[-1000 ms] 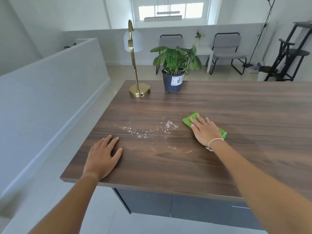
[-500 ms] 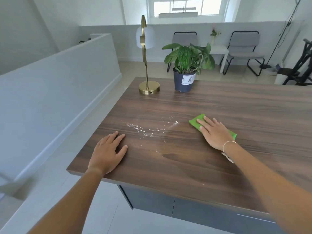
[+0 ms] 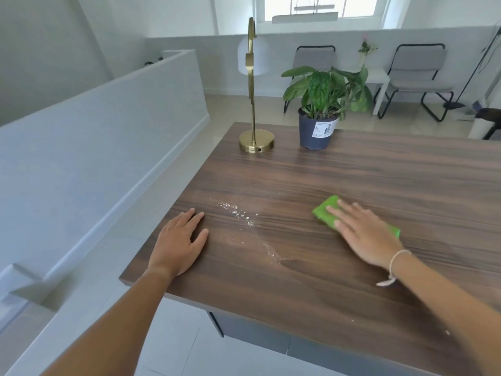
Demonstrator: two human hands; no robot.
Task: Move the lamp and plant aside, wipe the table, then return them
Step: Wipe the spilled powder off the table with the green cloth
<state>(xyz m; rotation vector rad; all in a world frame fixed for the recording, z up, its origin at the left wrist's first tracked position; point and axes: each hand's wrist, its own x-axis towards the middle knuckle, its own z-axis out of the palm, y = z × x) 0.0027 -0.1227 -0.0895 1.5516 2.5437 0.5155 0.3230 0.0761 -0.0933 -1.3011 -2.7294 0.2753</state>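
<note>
A: What's hidden or hard to read?

B: The cloth (image 3: 324, 211) lies mostly under the right hand (image 3: 364, 234); only a green corner at its 10 o'clock and a sliver at 3 o'clock show. The lamp (image 3: 253, 99) shade is pale against the wall and blurs into it. The plant (image 3: 322, 104) pot label is too small to read. The bench (image 3: 339, 175) runs out of view on the right.

A: And the hands?

B: The right hand presses flat on the cloth, fingers (image 3: 343, 213) stretched out and slightly spread, pinning it rather than gripping. The left hand (image 3: 179, 244) lies palm down on bare wood, fingers loosely spread, holding nothing.

A: Where are the lamp and plant?

B: Both upright near the far edge, at 12 o'clock from the left hand, the lamp close to the far left corner, the plant just beside it at 3 o'clock, not touching.

A: Edges and room?

B: The left hand sits near the left edge and near corner. A spill (image 3: 235, 213) of white specks and wet streaks lies between the hands. Open wood spans from there to the lamp.
</note>
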